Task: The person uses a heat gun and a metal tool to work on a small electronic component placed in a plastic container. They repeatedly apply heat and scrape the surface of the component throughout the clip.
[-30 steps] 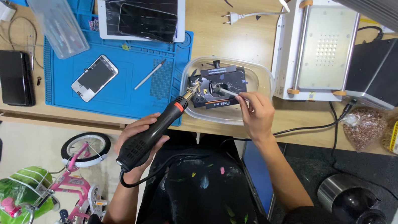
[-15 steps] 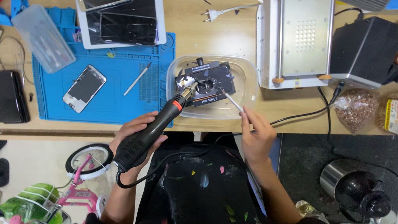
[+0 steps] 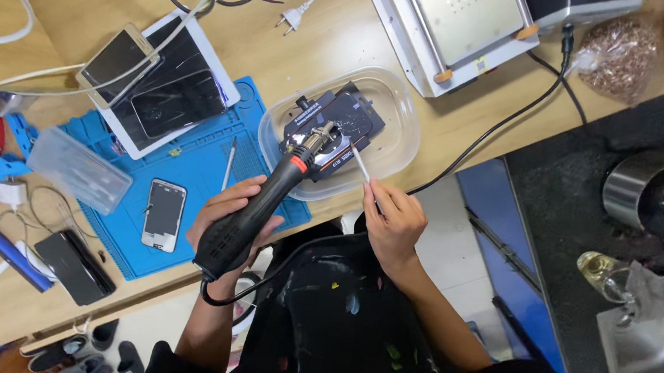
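A left hand (image 3: pixel 229 214) grips a black hot-air tool (image 3: pixel 262 207), its nozzle over a dark device (image 3: pixel 338 126) lying in a clear tray (image 3: pixel 396 114) on the counter (image 3: pixel 65 19). The right hand (image 3: pixel 394 219) pinches a thin white stick (image 3: pixel 358 164) toward the device. The device looks still assembled, so the work seems unfinished.

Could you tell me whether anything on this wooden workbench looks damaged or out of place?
Yes. The white-framed tablet at the bench's upper left has a cracked black screen, with a gold smartphone lying askew across its corner. A loose white plug lies unconnected nearby. I can't tell whether anything else is damaged.
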